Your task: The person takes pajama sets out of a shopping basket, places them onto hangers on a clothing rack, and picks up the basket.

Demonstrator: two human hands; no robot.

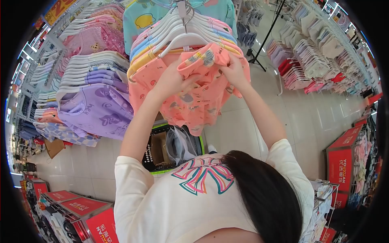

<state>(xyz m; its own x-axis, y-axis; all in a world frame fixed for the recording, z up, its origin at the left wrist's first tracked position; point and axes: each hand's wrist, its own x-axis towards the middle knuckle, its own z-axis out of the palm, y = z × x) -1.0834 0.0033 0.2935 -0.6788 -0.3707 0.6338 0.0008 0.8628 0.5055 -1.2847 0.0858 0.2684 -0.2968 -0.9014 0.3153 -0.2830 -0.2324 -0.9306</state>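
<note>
A coral children's garment [194,107] with small printed figures hangs bunched in front of me, its upper edge gathered and folded. My left hand [176,79] is closed on the left side of that gathered edge, some fingers tucked behind the cloth. On the other side, my right hand [234,72] pinches the same edge between thumb and fingers. Just behind it, a coral top [148,79] hangs on a white hanger [186,39], first in a row of yellow, blue and pink tops. Whether the held garment is joined to that top is hidden.
A lilac top [99,109] fronts the rack at left. Below my hands, a black-and-green basket [162,148] on the floor holds a cardboard box [159,148] and clear plastic. A black stand leg [259,60] and more clothes racks [312,52] are at right.
</note>
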